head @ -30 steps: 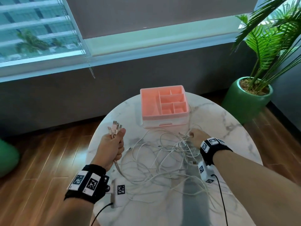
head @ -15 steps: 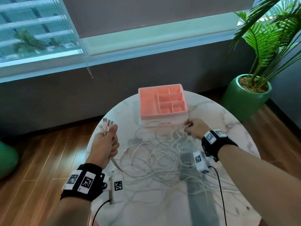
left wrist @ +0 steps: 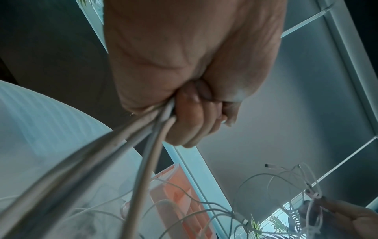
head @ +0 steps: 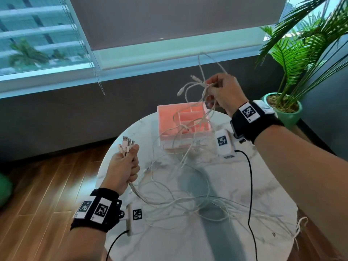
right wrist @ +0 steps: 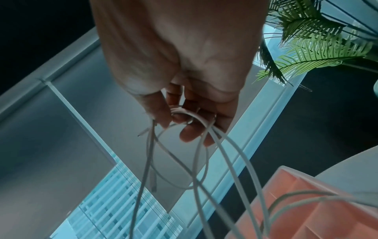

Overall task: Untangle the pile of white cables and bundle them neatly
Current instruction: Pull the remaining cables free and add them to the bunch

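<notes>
Above the surface [head: 244, 185], my right hand [head: 224, 92] pinches cable ends high while my left hand [head: 123, 167] fists the plugs [head: 126, 146] low, cables [head: 178, 194] slack between.

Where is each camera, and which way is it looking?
Head: on the person's head, looking down at the table; shows both forearms, the left hand and right hand.
Left wrist: looks along the left hand gripping cables.
Right wrist: looks along the right hand towards the window; fingers hold cables.
All three share the pink box.
</notes>
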